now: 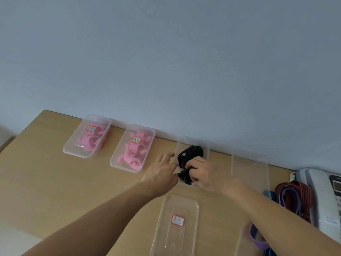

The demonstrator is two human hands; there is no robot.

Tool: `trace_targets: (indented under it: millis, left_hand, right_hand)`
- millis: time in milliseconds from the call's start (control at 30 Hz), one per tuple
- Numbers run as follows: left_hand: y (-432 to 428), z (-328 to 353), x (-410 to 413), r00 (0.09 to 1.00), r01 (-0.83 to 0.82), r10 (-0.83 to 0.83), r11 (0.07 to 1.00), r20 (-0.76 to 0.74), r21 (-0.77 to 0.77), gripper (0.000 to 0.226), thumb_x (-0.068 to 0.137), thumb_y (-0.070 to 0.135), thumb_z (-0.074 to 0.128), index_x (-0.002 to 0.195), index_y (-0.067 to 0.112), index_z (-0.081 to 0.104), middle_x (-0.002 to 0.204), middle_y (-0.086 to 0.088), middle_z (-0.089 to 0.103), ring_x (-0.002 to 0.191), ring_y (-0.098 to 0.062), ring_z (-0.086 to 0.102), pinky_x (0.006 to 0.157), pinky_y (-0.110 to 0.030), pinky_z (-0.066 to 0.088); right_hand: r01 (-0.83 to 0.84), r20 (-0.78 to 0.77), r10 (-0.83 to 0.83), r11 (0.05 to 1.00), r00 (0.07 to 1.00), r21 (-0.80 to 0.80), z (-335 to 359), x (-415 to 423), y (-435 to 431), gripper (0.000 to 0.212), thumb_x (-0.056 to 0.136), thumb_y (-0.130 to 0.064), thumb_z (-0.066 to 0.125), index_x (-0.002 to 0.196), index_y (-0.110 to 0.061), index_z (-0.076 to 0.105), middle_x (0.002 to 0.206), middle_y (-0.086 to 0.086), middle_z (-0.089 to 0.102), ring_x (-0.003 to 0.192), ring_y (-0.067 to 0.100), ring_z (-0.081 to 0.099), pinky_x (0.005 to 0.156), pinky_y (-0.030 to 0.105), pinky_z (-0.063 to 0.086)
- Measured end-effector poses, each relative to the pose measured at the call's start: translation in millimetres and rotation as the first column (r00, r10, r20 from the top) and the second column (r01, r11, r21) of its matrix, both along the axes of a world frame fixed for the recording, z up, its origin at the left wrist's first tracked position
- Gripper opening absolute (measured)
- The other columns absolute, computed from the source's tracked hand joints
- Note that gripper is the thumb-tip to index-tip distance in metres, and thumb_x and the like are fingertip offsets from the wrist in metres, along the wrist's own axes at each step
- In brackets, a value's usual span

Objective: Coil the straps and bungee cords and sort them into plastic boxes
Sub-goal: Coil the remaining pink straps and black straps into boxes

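Two bare arms reach across a tan wood-grain table (pixel 46 182) to an open box (pixel 207 145) of clear plastic that stands by the pale wall. Far left of the open box sits a lidded clear box (pixel 73 153) packed with soft pink straps (pixel 92 141). Between that one and the open box is a second lidded box (pixel 115 163) with more pink loops. Each lid carries a red-edged label whose writing is too small to read.

The left hand (pixel 162 174) meets the open box's left edge, upper fingers spread and thumb side against a black buckle. Blur hides whether it pinches. Inside the open box lies the coiled black strap (pixel 191 153), its near end wrapped by the curled fingers of the right hand (pixel 201 172).

In front of the open box lies a clear rounded lid (pixel 166 237) with a label, cut off by the frame's lower edge. Right of the open box stands another clear box (pixel 262 163), nearly invisible against the table. Further right lie ribbed red and purple cords (pixel 295 193), partly hidden by the right forearm, and a white telephone (pixel 323 191) cut by the frame.
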State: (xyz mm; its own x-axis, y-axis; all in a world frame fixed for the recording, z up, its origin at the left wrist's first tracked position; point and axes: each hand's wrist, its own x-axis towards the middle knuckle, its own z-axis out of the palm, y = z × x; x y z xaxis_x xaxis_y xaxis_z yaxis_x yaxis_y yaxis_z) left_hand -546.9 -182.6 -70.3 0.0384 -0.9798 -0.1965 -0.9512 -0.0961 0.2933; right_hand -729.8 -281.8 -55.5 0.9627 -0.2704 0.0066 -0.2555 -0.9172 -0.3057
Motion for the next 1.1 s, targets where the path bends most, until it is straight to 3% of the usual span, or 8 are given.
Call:
trace_targets:
  millis: [100,200,300,467,633,900,1000,1100]
  left_hand:
    - [-1,1,1,1.000,0.007,-0.006,1.000,0.028,-0.020,0.043,0.096,0.041,0.048,0.132,0.021,0.060,0.156,-0.002,0.028,0.141,-0.023,0.024,0.110,-0.037,0.033]
    - [-2,3,2,1.000,-0.005,0.006,0.999,0.020,-0.045,0.036,0.094,0.042,0.050,0.121,0.025,0.068,0.153,0.000,0.033,0.141,-0.021,0.022,0.109,-0.037,0.033]
    - [0,4,1,0.999,-0.041,0.040,0.997,-0.003,-0.064,0.028,0.093,0.044,0.054,0.102,0.031,0.076,0.150,0.005,0.037,0.140,-0.019,0.023,0.109,-0.036,0.032]
    - [-7,11,-2,0.996,-0.085,0.086,0.996,-0.014,0.006,0.021,0.090,0.044,0.060,0.096,0.032,0.077,0.149,0.008,0.039,0.140,-0.018,0.022,0.109,-0.037,0.031]
    - [-21,17,-10,0.995,-0.097,0.093,0.985,0.037,0.143,0.017,0.089,0.038,0.063,0.098,0.031,0.076,0.143,0.004,0.043,0.135,-0.022,0.028,0.106,-0.037,0.034]
    - [-25,17,-16,0.995,-0.090,0.077,0.973,0.071,0.213,0.021,0.089,0.037,0.062,0.104,0.026,0.071,0.126,-0.001,0.051,0.125,-0.024,0.037,0.100,-0.036,0.042]
    - [-27,20,-14,0.991,-0.110,0.100,0.987,0.090,0.120,0.046,0.076,0.048,0.073,0.113,0.026,0.059,0.130,-0.001,0.044,0.128,-0.024,0.035,0.103,-0.035,0.040]
    - [-32,18,-10,0.988,0.050,-0.056,0.998,0.146,0.041,0.092,0.076,0.050,0.071,0.149,0.023,0.023,0.160,-0.002,0.006,0.151,-0.027,-0.002,0.122,-0.039,0.016]
  right_hand:
    - [0.201,-0.071,-0.190,0.945,0.979,0.258,-2,-5,-3,0.026,0.087,-0.027,0.071,0.108,-0.012,0.069,0.129,0.001,0.061,0.125,0.017,0.050,0.101,0.032,0.043]
    - [0.293,0.001,-0.310,0.898,0.951,0.328,5,-4,-5,0.040,0.091,-0.024,0.066,0.130,-0.018,0.060,0.122,-0.003,0.066,0.118,0.016,0.054,0.100,0.032,0.042]
    - [0.298,0.018,-0.305,0.941,0.952,0.163,10,-5,-12,0.033,0.086,-0.029,0.072,0.117,-0.017,0.070,0.116,-0.005,0.066,0.112,0.020,0.052,0.095,0.033,0.040]
    - [0.508,-0.180,-0.483,0.851,0.857,0.133,10,-6,-18,0.035,0.079,-0.053,0.071,0.099,-0.025,0.066,0.092,-0.009,0.056,0.088,0.015,0.055,0.070,0.031,0.042]
    - [0.541,-0.183,-0.512,0.819,0.839,0.191,-1,2,-11,0.020,0.090,-0.039,0.065,0.099,-0.022,0.068,0.093,-0.004,0.068,0.088,0.018,0.061,0.076,0.037,0.051]
    - [0.591,-0.261,-0.531,0.741,0.806,0.320,-1,-7,-21,0.004,0.085,-0.035,0.070,0.086,-0.034,0.066,0.081,-0.019,0.064,0.080,0.006,0.060,0.068,0.027,0.048]
    - [0.618,-0.255,-0.563,0.711,0.786,0.336,-2,-6,-18,0.011,0.082,-0.037,0.072,0.084,-0.037,0.061,0.074,-0.019,0.058,0.074,0.004,0.058,0.060,0.023,0.040]
    - [0.645,-0.262,-0.591,0.669,0.763,0.369,-1,-11,-18,0.021,0.077,-0.043,0.075,0.086,-0.039,0.056,0.076,-0.016,0.060,0.071,-0.002,0.056,0.056,0.021,0.037]
